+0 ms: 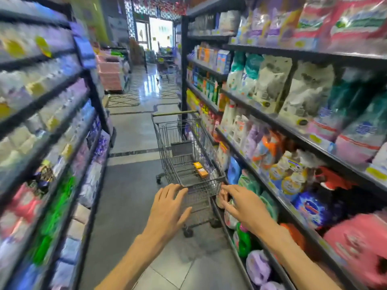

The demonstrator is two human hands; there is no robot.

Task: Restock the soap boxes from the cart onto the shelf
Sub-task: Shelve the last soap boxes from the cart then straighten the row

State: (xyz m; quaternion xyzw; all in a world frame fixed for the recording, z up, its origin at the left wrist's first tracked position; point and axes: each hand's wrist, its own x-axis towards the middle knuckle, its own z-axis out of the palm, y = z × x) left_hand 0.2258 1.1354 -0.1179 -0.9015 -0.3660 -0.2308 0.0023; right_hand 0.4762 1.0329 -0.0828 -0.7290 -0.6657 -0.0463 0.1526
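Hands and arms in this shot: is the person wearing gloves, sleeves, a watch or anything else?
Nothing is worn that shows. The left hand and right hand are bare, with no gloves, rings or watch visible. Both forearms are bare down to the picture's bottom edge, so no sleeve appears in view.

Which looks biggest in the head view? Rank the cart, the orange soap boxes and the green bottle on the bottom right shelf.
1. Cart, largest by far.
2. Green bottle, though it is nearer the camera.
3. Orange soap boxes, smallest, but farther away, so their rank against the bottle is unsure.

Glossy tiled floor (pixel 144 84) between blurred stocked aisles; bright, perhaps glazed, doorway (pixel 160 32).
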